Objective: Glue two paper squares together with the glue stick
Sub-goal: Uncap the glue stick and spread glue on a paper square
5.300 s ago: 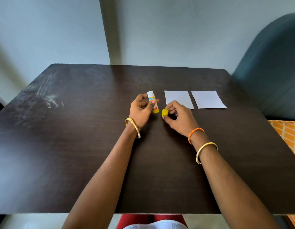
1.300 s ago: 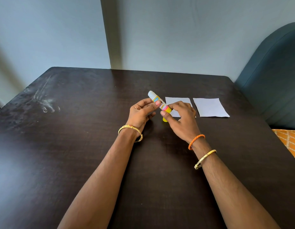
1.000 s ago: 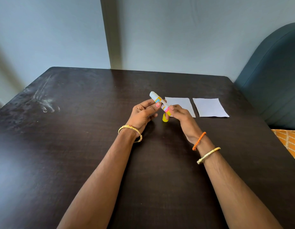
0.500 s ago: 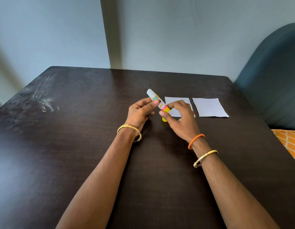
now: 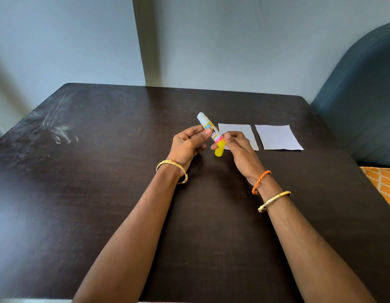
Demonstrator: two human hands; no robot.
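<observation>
My left hand [image 5: 187, 143] holds a glue stick [image 5: 208, 127] by its labelled middle, between thumb and fingers. The stick tilts, its bare white tip up and to the left. My right hand [image 5: 240, 147] pinches the stick's lower yellow end. A yellow cap [image 5: 218, 152] shows just under that end, low over the dark table [image 5: 102, 193]; whether it touches the stick I cannot tell. Two white paper squares lie flat to the right: the left square [image 5: 237, 130] is partly covered by my right hand, the right square [image 5: 277, 137] lies in full view.
A blue-grey padded chair back [image 5: 364, 95] stands past the table's right edge, with orange patterned fabric [image 5: 384, 184] below it. A pale wall with a vertical post [image 5: 148, 40] rises behind the far edge. Whitish smears [image 5: 56, 127] mark the table's far left.
My right hand has turned its fingers at the stick's lower end, wrist rolling outward since half a second ago. The stick stays in my left hand. The papers have not moved.
</observation>
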